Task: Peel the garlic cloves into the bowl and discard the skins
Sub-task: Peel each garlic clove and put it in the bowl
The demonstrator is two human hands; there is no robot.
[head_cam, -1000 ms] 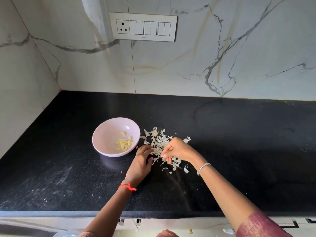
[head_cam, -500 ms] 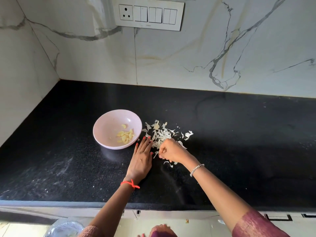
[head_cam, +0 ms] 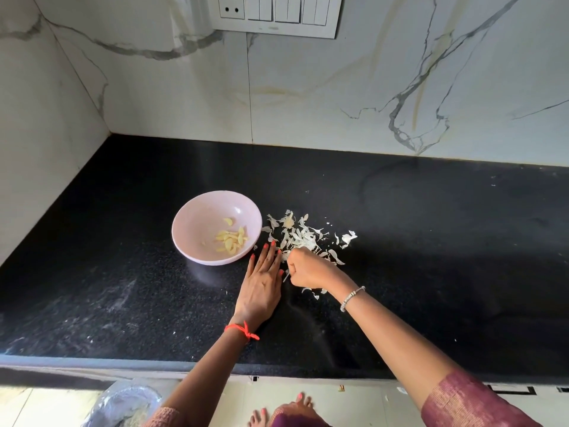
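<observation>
A pale pink bowl (head_cam: 197, 223) stands on the black counter and holds several peeled yellow garlic cloves (head_cam: 231, 238). Just right of it lies a loose heap of white garlic skins (head_cam: 303, 234). My left hand (head_cam: 261, 282) lies flat on the counter, fingers straight, its fingertips at the heap's left edge. My right hand (head_cam: 308, 269) is curled into a fist over the near side of the heap, gripping skins; a few scraps poke out below it. More scraps (head_cam: 314, 292) lie under my right wrist.
The black counter (head_cam: 431, 257) stretches wide to the right, with marble walls behind and at the left. A switch panel (head_cam: 274, 13) is on the back wall. Below the counter edge, a bin lined with a plastic bag (head_cam: 123, 405) stands on the floor at left.
My left hand went from loosely curled to flat with straight fingers beside the heap. My right hand closed into a fist on skins and drew toward the left hand. The view tilted down.
</observation>
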